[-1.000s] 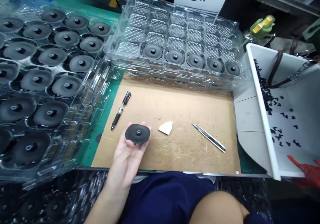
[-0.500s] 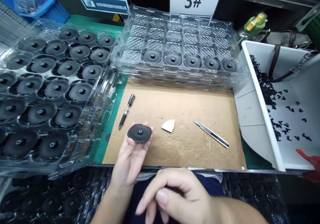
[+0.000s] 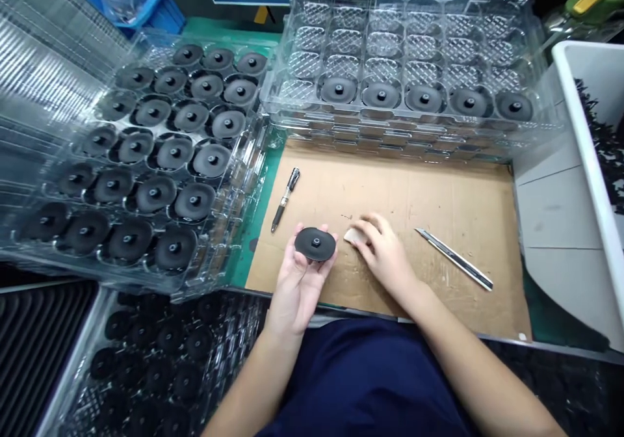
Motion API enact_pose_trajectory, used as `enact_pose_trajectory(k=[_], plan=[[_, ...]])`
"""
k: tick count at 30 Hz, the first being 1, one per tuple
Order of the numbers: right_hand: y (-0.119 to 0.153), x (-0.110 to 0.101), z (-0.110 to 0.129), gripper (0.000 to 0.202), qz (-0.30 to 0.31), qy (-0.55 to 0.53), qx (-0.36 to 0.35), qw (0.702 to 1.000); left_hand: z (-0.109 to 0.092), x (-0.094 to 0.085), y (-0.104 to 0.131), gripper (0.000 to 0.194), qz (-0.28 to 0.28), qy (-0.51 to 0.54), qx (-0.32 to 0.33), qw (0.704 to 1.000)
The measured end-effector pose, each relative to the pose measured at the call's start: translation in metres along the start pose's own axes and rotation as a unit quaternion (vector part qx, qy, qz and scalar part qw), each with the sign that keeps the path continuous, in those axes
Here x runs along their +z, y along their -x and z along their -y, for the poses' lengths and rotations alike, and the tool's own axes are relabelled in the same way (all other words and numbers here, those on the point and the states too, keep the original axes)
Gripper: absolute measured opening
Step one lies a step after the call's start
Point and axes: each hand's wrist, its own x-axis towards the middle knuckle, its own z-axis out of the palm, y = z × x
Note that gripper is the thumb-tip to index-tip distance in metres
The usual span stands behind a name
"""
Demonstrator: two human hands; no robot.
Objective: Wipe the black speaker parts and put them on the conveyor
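My left hand (image 3: 307,274) holds a black oval disc (image 3: 305,245) by its edges, its short central post facing up. Just to the right, my right hand (image 3: 383,248) has its thumb and fingertips closed around a small white wedge-shaped piece (image 3: 351,235) on the cardboard sheet (image 3: 331,183); part of the piece is hidden by the fingers. A black pen (image 3: 285,199) lies left of the hands. On the right side of the cardboard rests a slim utility knife (image 3: 454,259).
Clear plastic trays with many black discs (image 3: 174,153) are stacked on the left. Another clear tray stack (image 3: 414,115) stands behind the cardboard, its front row holding several discs. A white bin (image 3: 587,138) with small black parts is at right, a blue crate (image 3: 153,4) at back left.
My right hand has moved forward from near my body onto the white wedge and closed on it. My left hand still holds the disc. The camera view has shifted.
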Motion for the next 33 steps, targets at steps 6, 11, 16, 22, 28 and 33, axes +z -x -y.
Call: enact_pose_trajectory(k=[6, 11, 16, 22, 28, 33], plan=[[0.004, -0.011, 0.011, 0.021, 0.070, -0.028, -0.003, 0.997, 0.012, -0.013, -0.014, 0.043, -0.012, -0.007, 0.016, 1.000], [-0.011, -0.016, 0.030, 0.021, 0.056, -0.114, 0.033, 0.991, 0.021, -0.019, -0.021, 0.041, -0.030, -0.020, 0.032, 0.999], [-0.014, -0.001, 0.049, 0.019, 0.102, -0.126, 0.014, 0.987, 0.020, -0.019, -0.021, 0.047, -0.054, -0.021, -0.002, 0.998], [-0.011, -0.002, 0.051, 0.022, 0.090, -0.076, 0.001, 0.993, 0.019, -0.019, -0.021, 0.046, -0.074, -0.009, -0.011, 0.997], [-0.012, -0.003, 0.050, 0.020, 0.076, -0.075, 0.017, 0.994, 0.017, -0.017, -0.021, 0.045, -0.078, -0.015, -0.002, 0.997], [-0.012, -0.003, 0.050, 0.020, 0.113, -0.109, 0.015, 0.987, 0.016, -0.016, -0.021, 0.047, -0.072, -0.021, -0.021, 0.997]])
